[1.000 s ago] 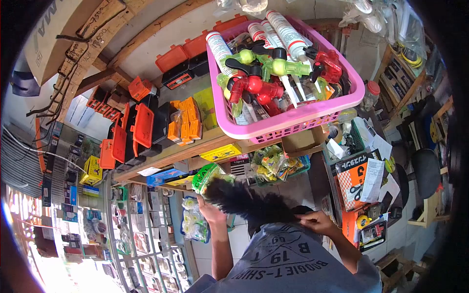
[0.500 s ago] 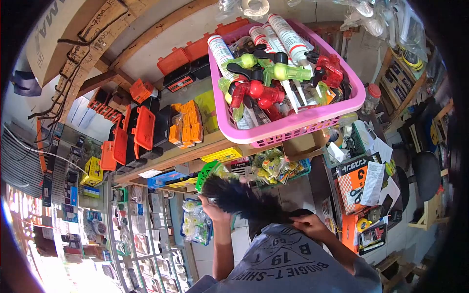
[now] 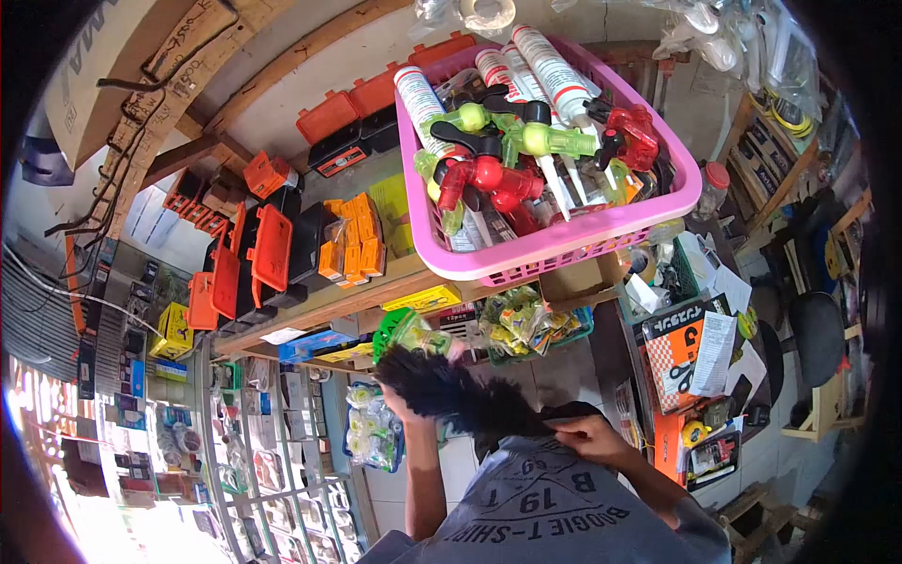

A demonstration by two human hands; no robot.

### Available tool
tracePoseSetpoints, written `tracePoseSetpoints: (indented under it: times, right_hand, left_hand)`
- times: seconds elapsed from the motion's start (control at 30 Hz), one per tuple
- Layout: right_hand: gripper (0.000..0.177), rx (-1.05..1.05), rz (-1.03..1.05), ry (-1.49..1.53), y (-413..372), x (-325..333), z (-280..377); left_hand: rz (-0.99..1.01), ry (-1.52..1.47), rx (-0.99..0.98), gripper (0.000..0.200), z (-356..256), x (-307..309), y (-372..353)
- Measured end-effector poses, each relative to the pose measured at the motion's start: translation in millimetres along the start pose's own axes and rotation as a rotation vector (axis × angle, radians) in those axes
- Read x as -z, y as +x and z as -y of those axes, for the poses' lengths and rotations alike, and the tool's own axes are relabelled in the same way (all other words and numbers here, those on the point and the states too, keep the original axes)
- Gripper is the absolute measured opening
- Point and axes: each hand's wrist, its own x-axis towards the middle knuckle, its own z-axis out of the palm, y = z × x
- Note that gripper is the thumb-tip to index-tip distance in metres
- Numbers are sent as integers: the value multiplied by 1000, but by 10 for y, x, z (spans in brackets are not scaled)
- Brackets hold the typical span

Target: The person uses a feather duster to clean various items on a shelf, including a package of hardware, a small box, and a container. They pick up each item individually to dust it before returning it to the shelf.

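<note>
A black feather duster (image 3: 451, 390) stretches across the front of my body. My right hand (image 3: 592, 439) is closed around its near end, by my shirt; the handle itself is hidden. My left hand (image 3: 396, 402) grips a clear plastic packet with a green header card (image 3: 399, 329), holding it upright in front of the shelf edge. The duster's feathers overlap the packet's lower part and cover most of my left fingers. What the packet contains is hard to make out, though something pale yellow-green shows through.
A pink basket (image 3: 554, 256) of sprayer heads and white sealant tubes stands on the wooden shelf (image 3: 329, 305). Orange-lidded black boxes (image 3: 272, 254) line the shelf at left. Below are a green basket of packets (image 3: 540, 324) and a blue basket (image 3: 376, 428). A glass rack is lower left.
The duster's feathered end has shifted slightly left and down over the packet. The packet is tilted a little more and its green card has turned. Both hands keep their hold.
</note>
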Motion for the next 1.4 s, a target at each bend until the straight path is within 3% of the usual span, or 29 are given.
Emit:
tracePoseSetpoints:
  times: [0.03, 0.07, 0.17, 0.3, 0.37, 0.43, 0.47, 0.53, 0.67, 0.77, 0.87, 0.9, 0.93, 0.97, 1.13, 1.2, 1.3, 1.4]
  right_hand:
    - [33, -1, 0, 0, -6, 13, -9]
    - [32, -15, -15, -8, -17, 23, -12]
    - [30, -64, -37, -63, 102, 0, 174]
    - [28, -80, -91, 2, 292, -211, 140]
    - [29, -65, -104, -43, 279, -182, 135]
    - [29, 135, -217, -173, 178, -144, 27]
    - [29, 139, -215, -176, 123, -91, 31]
    - [28, -11, -187, -186, 10, 1, 92]
    - [27, 36, -249, -124, 87, -126, 162]
    - [27, 7, -339, -77, 225, -166, 237]
    - [27, 6, -323, -51, 177, -126, 115]
    - [26, 6, -307, -44, 109, -91, 86]
    - [26, 7, -290, -38, 50, -46, 56]
    - [26, 10, -283, -41, -2, 1, 23]
    - [27, -122, -188, 133, -58, 126, 15]
    - [28, -150, -161, 207, 23, 120, 28]
    - [28, -170, -111, 375, 74, 93, -94]
    - [28, -243, -18, 325, -51, 203, -171]
  left_hand:
    - [-207, 64, -24, 68, -34, 238, 9]
    - [-208, 64, -23, 68, -25, 19, -3]
    - [-155, -115, 52, 59, 148, -719, -114]
    - [44, -139, 120, 58, 382, -376, -172]
    - [-399, 110, -110, 61, 288, -566, -37]
    - [-428, 148, -58, 61, 9, -975, -8]
    - [-460, 190, -2, 60, -109, -1110, 3]
    - [-417, 161, -24, 60, -183, -1039, 31]
    - [-356, 1, 19, 58, 50, -1095, -39]
    - [-380, 52, 46, 57, 201, -1270, -117]
    - [-306, 61, 41, 54, -38, -830, -151]
    - [-280, 53, 46, 53, -112, -754, -150]
    - [-406, 131, 17, 53, -185, -1013, -139]
    - [-408, 129, 10, 53, -232, -1001, -137]
    - [-381, 171, 6, 51, -193, -954, -224]
    - [-242, 62, 93, 44, -83, -793, -286]
    - [-373, 96, 40, 43, -32, -907, -249]
    - [-325, 82, 40, 48, -269, -897, -210]
